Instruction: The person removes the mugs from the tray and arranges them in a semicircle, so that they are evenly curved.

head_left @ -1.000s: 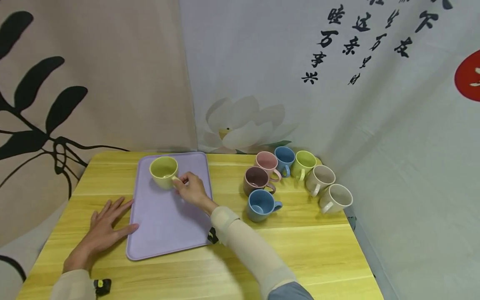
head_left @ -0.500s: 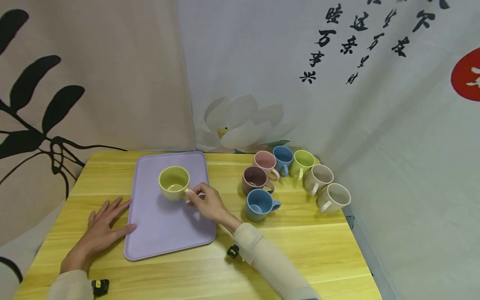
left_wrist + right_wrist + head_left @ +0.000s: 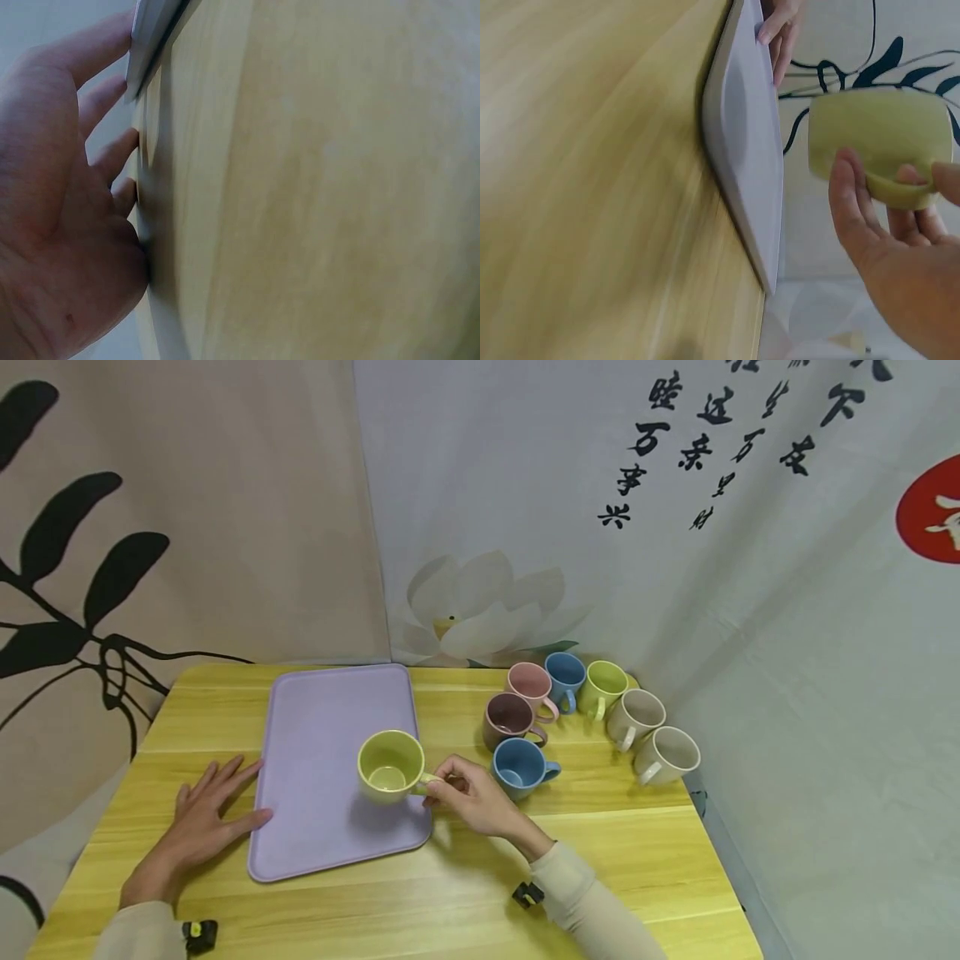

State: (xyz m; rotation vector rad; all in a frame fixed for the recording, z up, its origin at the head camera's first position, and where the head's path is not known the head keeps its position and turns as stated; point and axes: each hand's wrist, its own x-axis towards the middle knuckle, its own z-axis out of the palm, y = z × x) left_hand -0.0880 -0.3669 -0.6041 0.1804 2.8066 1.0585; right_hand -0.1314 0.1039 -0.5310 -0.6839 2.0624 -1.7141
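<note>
A yellow-green mug [image 3: 391, 767] hangs upright over the right part of the lilac tray [image 3: 322, 827], its shadow falling on the tray below. By its handle my right hand [image 3: 480, 797] pinches it. In the right wrist view the mug [image 3: 877, 135] is clear of the tray [image 3: 742, 127], and the fingers curl round the handle. My left hand [image 3: 206, 822] lies spread on the table at the tray's left edge, thumb and fingertips touching the rim. The left wrist view shows that hand [image 3: 67, 195] with fingers extended against the tray's edge [image 3: 154, 45].
Right of the tray stand a blue mug [image 3: 519, 770], a dark purple mug [image 3: 506, 722], a pink mug [image 3: 531, 683], another blue mug [image 3: 564, 672], a green mug [image 3: 603, 685] and two off-white mugs [image 3: 637, 714]. A printed curtain [image 3: 480, 485] hangs behind the wooden table [image 3: 375, 910].
My right hand has carried the yellow-green mug from the tray's far left toward its right edge and nearer to me. The left hand has stayed at the rim.
</note>
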